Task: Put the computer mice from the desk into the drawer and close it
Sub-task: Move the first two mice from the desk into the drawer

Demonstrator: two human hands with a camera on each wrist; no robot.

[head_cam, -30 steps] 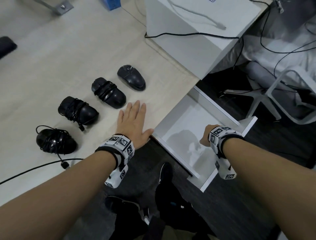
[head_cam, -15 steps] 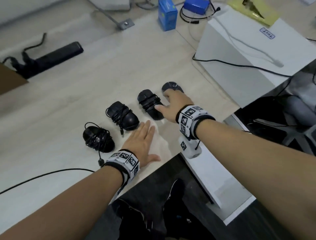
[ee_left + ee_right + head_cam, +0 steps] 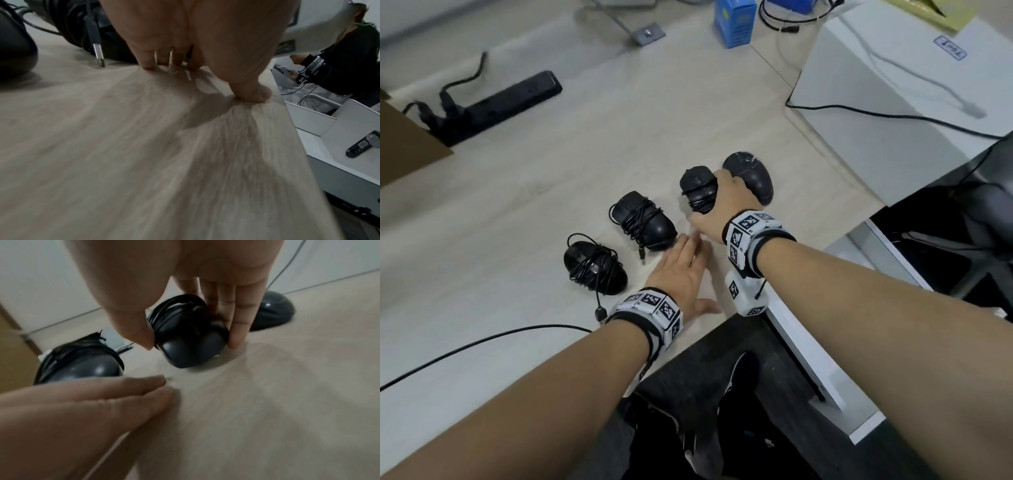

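Note:
Four black computer mice lie in a diagonal row on the pale wooden desk (image 3: 551,178). My right hand (image 3: 717,209) grips the cord-wrapped mouse (image 3: 697,185) second from the right; the thumb is on its left side and the fingers (image 3: 234,331) on its right. That mouse (image 3: 191,352) looks slightly tilted. The plain mouse (image 3: 755,174) lies just right of it. Two more wrapped mice (image 3: 642,221) (image 3: 594,267) lie to the left. My left hand (image 3: 681,274) rests flat on the desk near its front edge. The white drawer (image 3: 808,346) stands open at the right.
A black power strip (image 3: 496,106) and a blue box (image 3: 734,22) sit at the back of the desk. A large white box (image 3: 893,85) with cables stands at the right. A black cable (image 3: 482,339) crosses the front left. Another person (image 3: 349,65) works beyond the drawer.
My right hand left the open drawer, passed over the rightmost mouse and now grips the wrapped mouse beside it. The left hand has stayed flat on the desk.

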